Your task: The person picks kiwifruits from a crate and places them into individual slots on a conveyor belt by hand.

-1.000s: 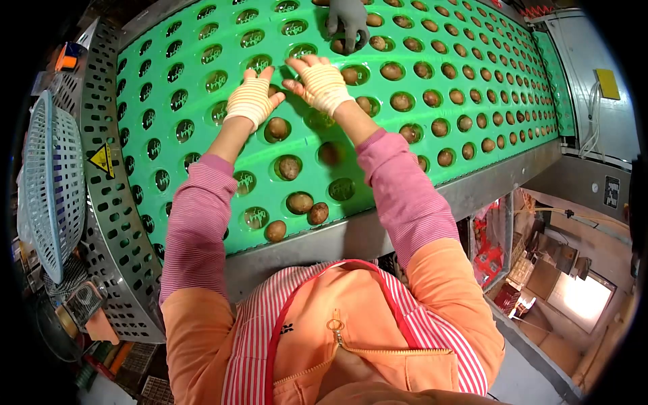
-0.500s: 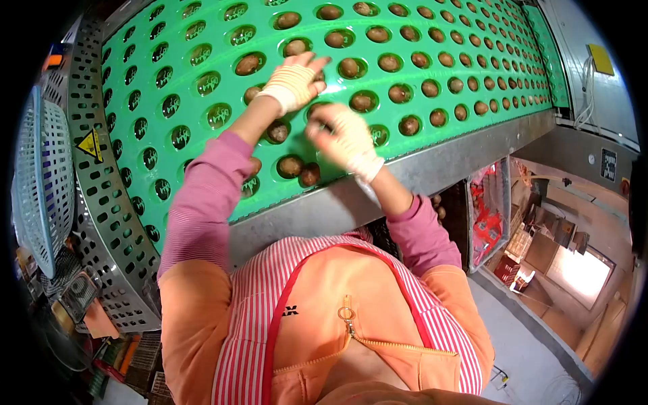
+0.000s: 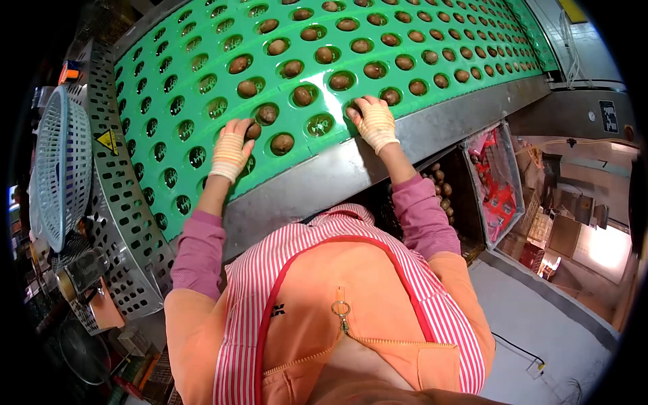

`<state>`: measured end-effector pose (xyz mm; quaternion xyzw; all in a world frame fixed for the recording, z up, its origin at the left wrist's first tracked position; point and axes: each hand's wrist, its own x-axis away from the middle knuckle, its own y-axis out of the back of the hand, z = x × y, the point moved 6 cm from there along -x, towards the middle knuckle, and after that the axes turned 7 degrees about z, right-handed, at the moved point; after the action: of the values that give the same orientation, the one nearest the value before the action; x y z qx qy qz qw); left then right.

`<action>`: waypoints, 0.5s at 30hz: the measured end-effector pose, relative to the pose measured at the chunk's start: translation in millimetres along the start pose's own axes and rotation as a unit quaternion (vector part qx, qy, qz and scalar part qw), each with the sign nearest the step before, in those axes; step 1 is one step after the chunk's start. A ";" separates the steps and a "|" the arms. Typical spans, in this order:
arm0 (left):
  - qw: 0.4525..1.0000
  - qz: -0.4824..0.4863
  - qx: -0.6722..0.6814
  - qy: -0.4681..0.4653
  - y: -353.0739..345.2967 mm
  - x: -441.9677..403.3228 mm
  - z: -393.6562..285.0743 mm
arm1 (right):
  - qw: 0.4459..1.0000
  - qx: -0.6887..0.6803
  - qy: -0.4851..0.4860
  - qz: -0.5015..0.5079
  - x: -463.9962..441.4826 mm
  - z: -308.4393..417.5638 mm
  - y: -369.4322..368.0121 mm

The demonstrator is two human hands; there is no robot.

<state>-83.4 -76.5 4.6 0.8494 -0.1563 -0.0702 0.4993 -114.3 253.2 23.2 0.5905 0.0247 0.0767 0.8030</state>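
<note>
Rows of round cups in a green belt (image 3: 270, 164) hold mottled brown eggs. Near the belt's front edge, my left hand (image 3: 231, 150) wears a striped fingerless glove, its curled fingers around a brown egg (image 3: 253, 131). Just right of that hand, another egg (image 3: 282, 143) sits in its cup. My right hand (image 3: 374, 123), gloved alike, bends its fingers over an egg at the front row; the fingers mostly cover that egg. An egg (image 3: 390, 96) lies in a cup beside it. Between my hands is a cup (image 3: 320, 125) with no egg in it.
A metal rail (image 3: 324, 177) runs along the belt's front. Perforated metal sheeting (image 3: 125, 229) and a pale blue plastic basket (image 3: 61, 169) stand at the left. Below the rail at right, more eggs (image 3: 442, 189) lie beside a crate with red pieces (image 3: 499, 202).
My hands, close together over the belt before, are now apart. The left came back toward the front edge on the left; the right moved right along the rail. The view shifted slightly.
</note>
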 end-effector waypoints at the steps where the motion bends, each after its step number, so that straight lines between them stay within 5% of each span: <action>1: 1.000 -0.019 -0.004 0.004 -1.4 -4.9 1.5 | 0.998 0.000 0.015 -0.059 9.6 8.9 10.4; 8: 0.982 -0.137 0.103 -0.075 -18.8 -29.2 -86.6 | 0.980 -0.150 -0.001 -0.134 65.6 14.8 20.0; 11: 0.994 0.032 -0.068 -0.080 -57.4 -44.1 -114.1 | 0.969 -0.185 -0.031 -0.160 88.0 0.8 29.1; 15: 0.992 -0.036 -0.087 -0.089 -45.2 -66.6 -103.2 | 0.951 -0.201 -0.098 -0.215 145.9 -32.6 48.3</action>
<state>-108.8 51.6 13.5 0.7984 -0.1626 -0.1771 0.5521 20.9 320.3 66.8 0.4025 0.0564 -0.1521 0.9010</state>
